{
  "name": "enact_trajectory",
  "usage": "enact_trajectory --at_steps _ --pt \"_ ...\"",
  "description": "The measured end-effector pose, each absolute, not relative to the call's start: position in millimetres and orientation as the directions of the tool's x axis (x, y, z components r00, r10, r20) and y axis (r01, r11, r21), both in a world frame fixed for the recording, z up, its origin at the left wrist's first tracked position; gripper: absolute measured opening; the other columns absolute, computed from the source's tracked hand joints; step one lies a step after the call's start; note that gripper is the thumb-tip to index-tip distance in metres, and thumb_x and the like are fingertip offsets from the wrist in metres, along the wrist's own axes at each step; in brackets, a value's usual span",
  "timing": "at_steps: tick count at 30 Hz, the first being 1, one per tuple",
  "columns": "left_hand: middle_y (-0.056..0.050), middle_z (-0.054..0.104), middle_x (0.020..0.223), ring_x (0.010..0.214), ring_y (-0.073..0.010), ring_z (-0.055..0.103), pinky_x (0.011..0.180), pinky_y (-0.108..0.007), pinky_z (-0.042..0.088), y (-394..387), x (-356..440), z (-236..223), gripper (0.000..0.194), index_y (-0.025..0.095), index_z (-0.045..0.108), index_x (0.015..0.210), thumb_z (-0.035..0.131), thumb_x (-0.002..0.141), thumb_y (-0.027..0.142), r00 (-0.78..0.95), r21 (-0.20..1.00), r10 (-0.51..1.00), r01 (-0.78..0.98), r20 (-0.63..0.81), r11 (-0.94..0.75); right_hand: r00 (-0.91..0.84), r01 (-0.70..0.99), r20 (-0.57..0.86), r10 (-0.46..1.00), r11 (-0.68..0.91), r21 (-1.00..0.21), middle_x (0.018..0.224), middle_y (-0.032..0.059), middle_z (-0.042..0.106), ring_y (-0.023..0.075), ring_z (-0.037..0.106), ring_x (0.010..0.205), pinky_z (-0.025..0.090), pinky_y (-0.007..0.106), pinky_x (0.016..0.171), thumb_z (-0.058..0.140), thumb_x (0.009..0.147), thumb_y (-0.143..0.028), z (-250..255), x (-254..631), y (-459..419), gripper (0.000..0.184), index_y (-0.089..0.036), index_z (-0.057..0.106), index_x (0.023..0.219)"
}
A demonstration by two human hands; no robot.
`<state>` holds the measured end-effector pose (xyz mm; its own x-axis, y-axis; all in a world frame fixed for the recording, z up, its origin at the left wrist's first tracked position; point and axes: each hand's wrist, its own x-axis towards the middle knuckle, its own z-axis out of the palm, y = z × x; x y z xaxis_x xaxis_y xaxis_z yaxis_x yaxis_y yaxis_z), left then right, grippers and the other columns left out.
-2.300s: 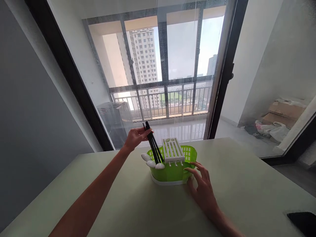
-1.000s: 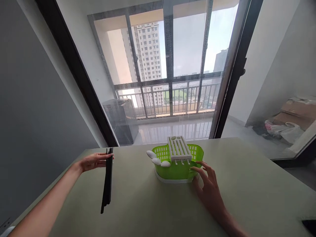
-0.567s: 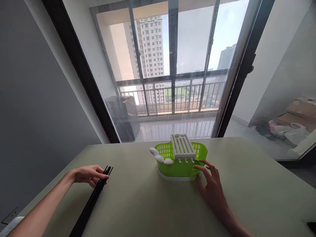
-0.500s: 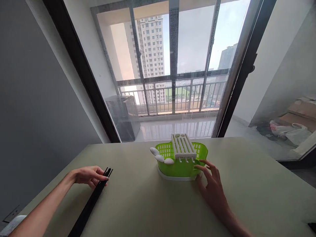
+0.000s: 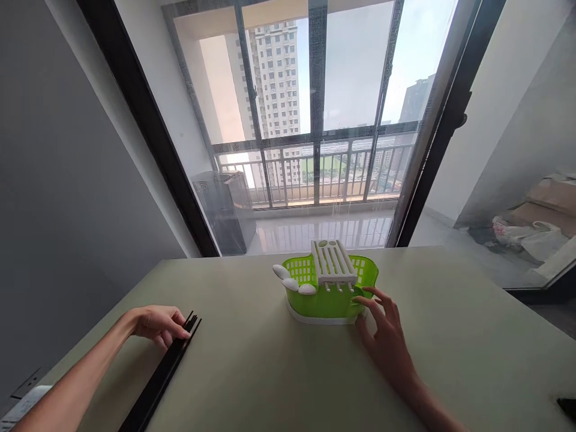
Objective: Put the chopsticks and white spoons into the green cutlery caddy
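Note:
At the left, my left hand is closed round the upper end of a bundle of black chopsticks. Their thin tips stick out past the thumb, and the lower ends run out of view at the bottom edge. My right hand grips the front right corner of a green drainer basket, its fingers curled and slightly apart against the green side. A white slotted rack sits across the basket's top, with small hooks along its front. Several white spoons lean out over the basket's left front rim.
Both hands are over a pale green table. A glass door with a dark frame stands right behind its far edge. A dark object lies at the table's right edge. Bags are on the floor at the far right.
My left hand has shifted slightly left and down with the chopsticks, and their tips have spread a little apart. My right hand stays at the basket.

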<state>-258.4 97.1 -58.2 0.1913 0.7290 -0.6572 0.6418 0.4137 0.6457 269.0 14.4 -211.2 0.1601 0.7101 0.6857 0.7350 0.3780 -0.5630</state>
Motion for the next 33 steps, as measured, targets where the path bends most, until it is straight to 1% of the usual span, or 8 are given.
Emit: enact_trajectory --at_steps 4,9,13,17,21,24,29,33 --pt "-0.02 0.081 0.089 0.077 -0.0397 0.08 0.069 -0.049 0.067 101.9 -259.9 -51.4 0.034 0.021 0.08 0.068 0.095 0.06 0.051 0.173 0.485 0.567 0.741 -0.806 0.464 0.155 0.738 0.692 0.706 0.382 -0.555 0.142 0.0112 0.054 0.0337 0.048 0.137 0.05 0.063 0.107 0.053 0.099 -0.026 -211.6 269.3 14.8 0.026 -0.029 0.064 0.122" --pt "-0.02 0.078 0.08 0.064 -0.0353 0.079 0.061 -0.04 0.068 112.5 -257.9 -38.5 0.035 0.019 0.081 0.066 0.097 0.057 0.049 0.053 0.365 0.557 0.805 -0.829 0.467 0.156 0.749 0.695 0.702 0.375 -0.547 0.14 0.0109 0.054 0.033 0.049 0.134 0.05 0.062 0.107 0.053 0.099 -0.026 -211.3 269.1 14.6 0.026 -0.028 0.064 0.122" --pt "-0.029 0.079 0.09 0.077 -0.0465 0.079 0.058 -0.046 0.068 116.1 -252.7 -29.3 0.034 0.018 0.08 0.064 0.099 0.055 0.045 0.067 0.346 0.494 0.795 -0.867 0.499 0.154 0.746 0.692 0.705 0.377 -0.549 0.14 0.0107 0.054 0.0328 0.049 0.135 0.051 0.061 0.106 0.052 0.099 -0.026 -209.9 268.9 14.0 0.026 -0.028 0.064 0.122" --pt "-0.031 0.078 0.077 0.069 -0.0557 0.075 0.048 -0.056 0.064 118.1 -246.0 -20.6 0.04 0.018 0.076 0.059 0.104 0.041 0.04 -0.027 0.35 0.53 0.724 -0.847 0.595 0.148 0.744 0.697 0.702 0.385 -0.546 0.14 0.0109 0.054 0.0331 0.049 0.134 0.051 0.061 0.105 0.053 0.099 -0.025 -209.5 269.2 14.3 0.026 -0.028 0.064 0.122" --pt "-0.026 0.076 0.067 0.062 -0.0502 0.076 0.045 -0.049 0.062 128.7 -229.9 -12.6 0.046 0.018 0.07 0.051 0.103 0.035 0.047 -0.124 0.326 0.731 0.835 -0.671 0.442 0.157 0.74 0.689 0.708 0.378 -0.557 0.139 0.0108 0.055 0.0331 0.05 0.133 0.052 0.061 0.105 0.053 0.099 -0.026 -210.3 269.2 14.4 0.025 -0.029 0.065 0.122" --pt "-0.021 0.078 0.069 0.065 -0.0403 0.078 0.053 -0.04 0.062 141.8 -209.4 -7.8 0.049 0.018 0.07 0.056 0.098 0.043 0.056 -0.079 0.388 0.872 0.873 -0.483 0.294 0.163 0.738 0.682 0.713 0.371 -0.564 0.14 0.0107 0.055 0.0334 0.05 0.134 0.05 0.062 0.107 0.053 0.099 -0.027 -211.9 269.2 14.2 0.025 -0.029 0.065 0.122" --pt "-0.008 0.078 0.12 0.117 -0.0307 0.07 0.098 -0.037 0.056 147.1 -157.6 -1.5 0.06 0.026 0.075 0.114 0.072 0.077 0.073 0.135 0.495 0.987 0.866 -0.086 -0.075 0.151 0.738 0.674 0.723 0.371 -0.564 0.144 0.0117 0.052 0.0344 0.048 0.137 0.053 0.062 0.105 0.052 0.1 -0.027 -214.0 270.1 14.4 0.026 -0.028 0.063 0.124" --pt "-0.009 0.068 0.137 0.124 -0.0292 0.063 0.106 -0.042 0.052 131.4 -105.0 2.1 0.062 0.026 0.066 0.132 0.07 0.086 0.068 0.498 0.408 0.837 0.731 0.229 -0.547 0.154 0.737 0.678 0.718 0.374 -0.563 0.142 0.0109 0.053 0.0341 0.049 0.136 0.052 0.062 0.106 0.052 0.1 -0.026 -213.0 270.4 15.0 0.026 -0.029 0.063 0.123"
